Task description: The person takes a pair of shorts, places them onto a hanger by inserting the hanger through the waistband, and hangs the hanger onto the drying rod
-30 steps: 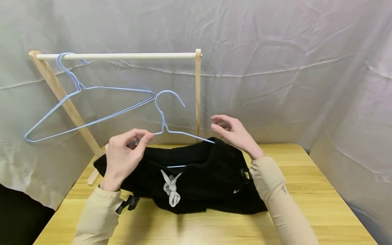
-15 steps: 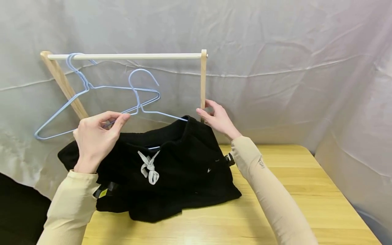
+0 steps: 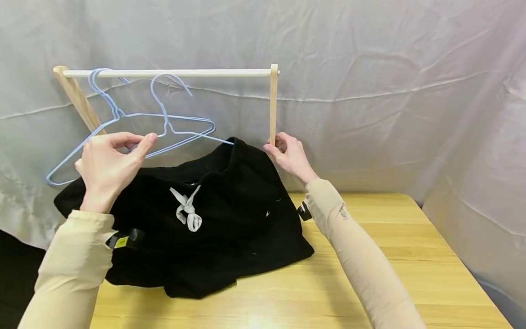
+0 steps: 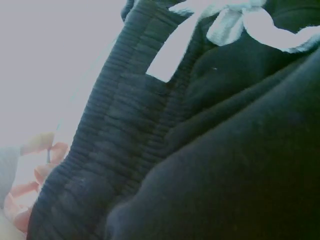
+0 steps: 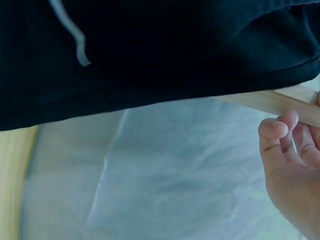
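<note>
My left hand pinches the shoulder of a light blue wire hanger between thumb and fingers. Its hook is raised to the height of the rack's white rail, overlapping it in the head view. Black shorts hang on this hanger, with a grey drawstring tied in front. The elastic waistband fills much of the left wrist view. My right hand grips the rack's right wooden post between thumb and fingers; the post also shows in the right wrist view.
More light blue hangers hang at the rail's left end, behind the raised one. A slanted wooden leg supports that side. The wooden table lies below, with a grey curtain behind.
My left hand has lifted the hanger and shorts up and leftward, towards the rail. My right hand has left the shorts' side and taken hold of the rack's right post.
</note>
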Motion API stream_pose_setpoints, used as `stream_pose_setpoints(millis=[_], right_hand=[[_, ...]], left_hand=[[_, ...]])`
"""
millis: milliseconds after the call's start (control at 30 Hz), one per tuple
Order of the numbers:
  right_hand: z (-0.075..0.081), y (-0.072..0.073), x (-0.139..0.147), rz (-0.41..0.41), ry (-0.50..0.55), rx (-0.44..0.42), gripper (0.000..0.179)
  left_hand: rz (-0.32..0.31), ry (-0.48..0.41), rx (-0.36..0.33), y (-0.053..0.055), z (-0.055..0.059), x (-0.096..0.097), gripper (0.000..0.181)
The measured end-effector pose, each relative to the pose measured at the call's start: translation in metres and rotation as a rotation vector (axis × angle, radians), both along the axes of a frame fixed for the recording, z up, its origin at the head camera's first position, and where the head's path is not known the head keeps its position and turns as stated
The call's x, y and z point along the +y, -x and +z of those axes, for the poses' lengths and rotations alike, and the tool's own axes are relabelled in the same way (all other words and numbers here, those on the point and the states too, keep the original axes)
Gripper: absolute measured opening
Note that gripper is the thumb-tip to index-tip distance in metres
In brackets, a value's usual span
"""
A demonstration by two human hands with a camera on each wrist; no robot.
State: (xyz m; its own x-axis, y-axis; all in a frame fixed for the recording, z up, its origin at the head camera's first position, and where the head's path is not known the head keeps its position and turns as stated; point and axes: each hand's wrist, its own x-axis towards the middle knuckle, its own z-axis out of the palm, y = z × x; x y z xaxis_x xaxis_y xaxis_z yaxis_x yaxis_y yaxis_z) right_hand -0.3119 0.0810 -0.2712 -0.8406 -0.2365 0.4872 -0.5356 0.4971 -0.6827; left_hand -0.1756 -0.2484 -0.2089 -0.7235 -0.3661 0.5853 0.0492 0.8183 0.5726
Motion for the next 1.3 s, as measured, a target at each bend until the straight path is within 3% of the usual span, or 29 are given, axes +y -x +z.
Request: stream_pose_setpoints(millis=[200,300,367,467,567,700,900,1300], right_hand=[[0.000,0.001,-0.002,0.003,0.008,-0.016,0.023],[0.001,0.000,-0.002,0.009,0.012,-0.026,0.023],[0.002,0.000,-0.003,0.011,0.012,-0.033,0.023],[0.002,0.001,-0.003,0.011,0.015,-0.046,0.023],[0.002,0.002,-0.002,0.011,0.018,-0.052,0.023],[0.002,0.003,0.000,0.013,0.022,-0.052,0.022],[0.000,0.003,0.002,0.015,0.029,-0.053,0.022],[-0.001,0.003,0.003,0.016,0.035,-0.048,0.021]], left_hand=[[0.102,-0.001,-0.050,-0.008,0.028,-0.014,0.053],[0.181,-0.032,-0.063,-0.012,0.042,-0.022,0.040],[0.234,-0.062,-0.040,-0.014,0.049,-0.025,0.036],[0.292,-0.121,0.046,-0.014,0.055,-0.028,0.038],[0.284,-0.224,0.156,-0.012,0.056,-0.030,0.035],[0.270,-0.384,0.205,-0.008,0.055,-0.028,0.026],[0.230,-0.520,0.143,0.001,0.055,-0.023,0.016],[0.119,-0.568,0.018,0.030,0.051,-0.007,0.013]])
